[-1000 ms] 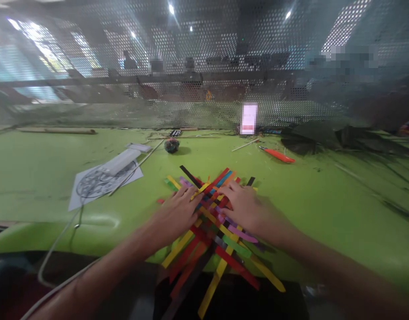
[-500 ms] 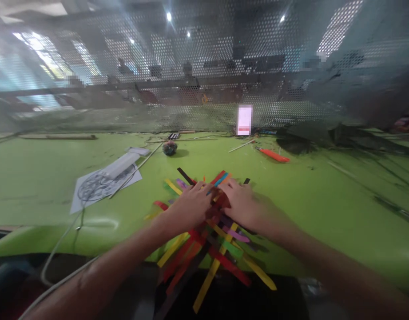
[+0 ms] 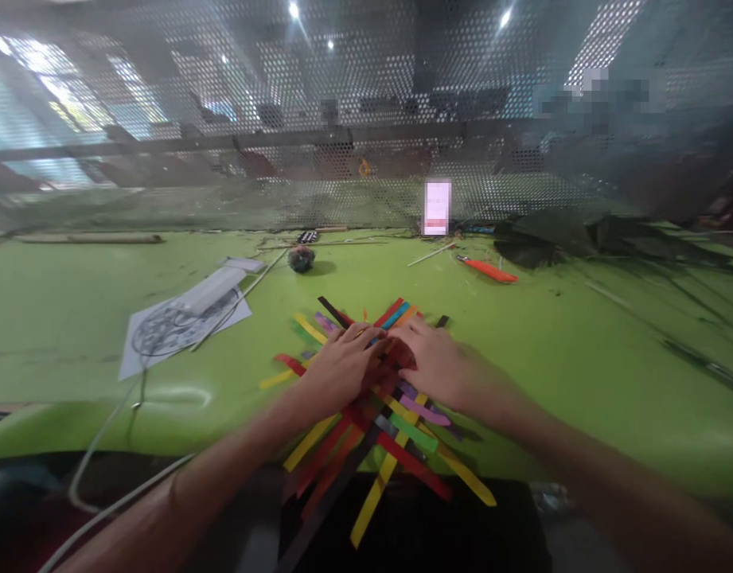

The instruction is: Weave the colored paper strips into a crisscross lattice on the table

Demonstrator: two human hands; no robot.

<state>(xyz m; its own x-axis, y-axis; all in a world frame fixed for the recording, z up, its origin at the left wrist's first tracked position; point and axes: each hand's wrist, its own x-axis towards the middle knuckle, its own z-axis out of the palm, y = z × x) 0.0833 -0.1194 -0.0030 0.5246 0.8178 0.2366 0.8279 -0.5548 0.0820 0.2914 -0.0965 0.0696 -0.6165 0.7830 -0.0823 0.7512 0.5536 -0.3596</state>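
Note:
A crossed weave of coloured paper strips (image 3: 395, 430) lies on the green table (image 3: 581, 366), with its near ends hanging over the front edge. My left hand (image 3: 339, 370) rests on the weave's left part, fingers curled down onto the strips. My right hand (image 3: 434, 362) lies just beside it on the right part, fingers pressed together on the strips. The fingertips of both hands meet near the weave's middle. Whether either hand pinches one strip is blurred.
A printed sheet with a round pattern (image 3: 181, 326) lies at the left, a white cable (image 3: 103, 446) running past it. An orange-handled cutter (image 3: 489, 270), a small dark ball (image 3: 300, 257), thin sticks and dark material (image 3: 557, 239) lie at the back. A perforated screen (image 3: 366, 119) rises behind.
Both hands have drawn closer together over the weave's middle. The strips shifted slightly, and a red and a yellow strip now stick out at the left.

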